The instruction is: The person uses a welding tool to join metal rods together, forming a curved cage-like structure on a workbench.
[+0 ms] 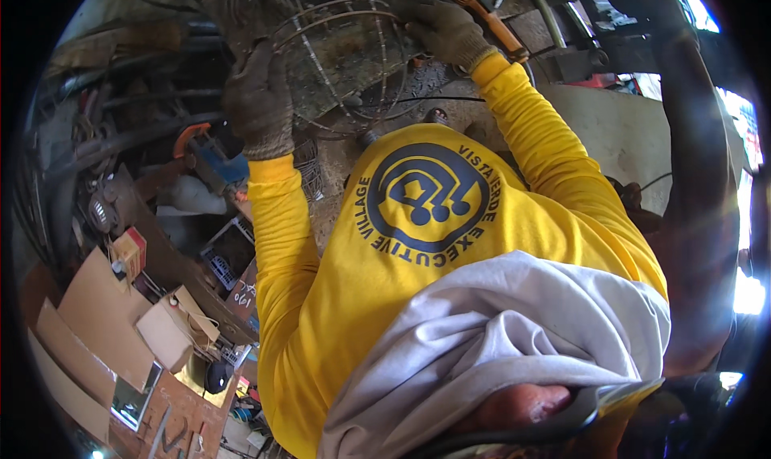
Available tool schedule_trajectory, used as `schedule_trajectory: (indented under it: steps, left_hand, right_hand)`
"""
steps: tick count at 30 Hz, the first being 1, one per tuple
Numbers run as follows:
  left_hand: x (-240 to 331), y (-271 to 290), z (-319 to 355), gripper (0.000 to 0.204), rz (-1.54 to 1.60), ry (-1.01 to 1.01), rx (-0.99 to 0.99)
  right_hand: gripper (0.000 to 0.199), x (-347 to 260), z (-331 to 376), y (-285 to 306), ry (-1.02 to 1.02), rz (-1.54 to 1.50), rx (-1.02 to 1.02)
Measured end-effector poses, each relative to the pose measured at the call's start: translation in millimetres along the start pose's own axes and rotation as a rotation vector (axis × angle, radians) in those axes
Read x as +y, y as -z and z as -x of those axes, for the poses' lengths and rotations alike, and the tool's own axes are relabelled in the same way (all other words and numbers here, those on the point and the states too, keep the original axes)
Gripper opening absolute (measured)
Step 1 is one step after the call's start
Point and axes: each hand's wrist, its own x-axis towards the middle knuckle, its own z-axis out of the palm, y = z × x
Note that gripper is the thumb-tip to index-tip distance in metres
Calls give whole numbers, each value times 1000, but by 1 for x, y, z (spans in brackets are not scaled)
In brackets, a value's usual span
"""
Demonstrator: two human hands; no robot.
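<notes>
Both of my hands wear grey-brown knitted work gloves and reach forward in yellow sleeves. Between them lies a round wire frame (336, 19), with curved rings joined by thin ribbed rods, over a dark, worn work surface. My left hand (261, 102) is at the frame's left side, its fingers closed around the ring's end. At the upper right side of the ring is my right hand (451, 35), its fingers bent toward the wire; shadow hides how firmly they close. An orange power tool (491, 17) lies just right of that hand.
Metal rods and bars crowd the left side, near a blue machine (221, 163) with an orange handle. Cardboard sheets (100, 318) lean at lower left, above a brown board (181, 411) with hand tools. A metal pipe (544, 11) lies at upper right. A dark limb-like shape (697, 194) stands at right.
</notes>
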Motion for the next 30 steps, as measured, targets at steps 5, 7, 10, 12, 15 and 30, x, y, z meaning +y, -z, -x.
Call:
schedule_trajectory:
  steps: [5, 7, 10, 12, 15, 30]
  left_hand:
    - [-7, -2, 4, 23, -45, -7, 5]
    - [-5, -3, 4, 23, -43, 9, -6]
    - [-3, 0, 3, 22, -72, 11, -25]
    - [-1, 2, 2, 22, -103, -3, -35]
    - [3, 1, -1, 22, -84, 31, -48]
    - [-9, -2, 3, 20, -119, -27, 12]
  right_hand:
    - [33, -2, -2, 16, -47, -196, -78]
    - [32, -3, 0, 18, -47, -210, -62]
    - [32, -1, 0, 12, -46, -239, -47]
    - [33, 0, 0, 8, -46, -255, -48]
    - [34, -2, 0, 7, -31, -222, -29]
    - [37, -14, -5, -11, -121, -24, 71]
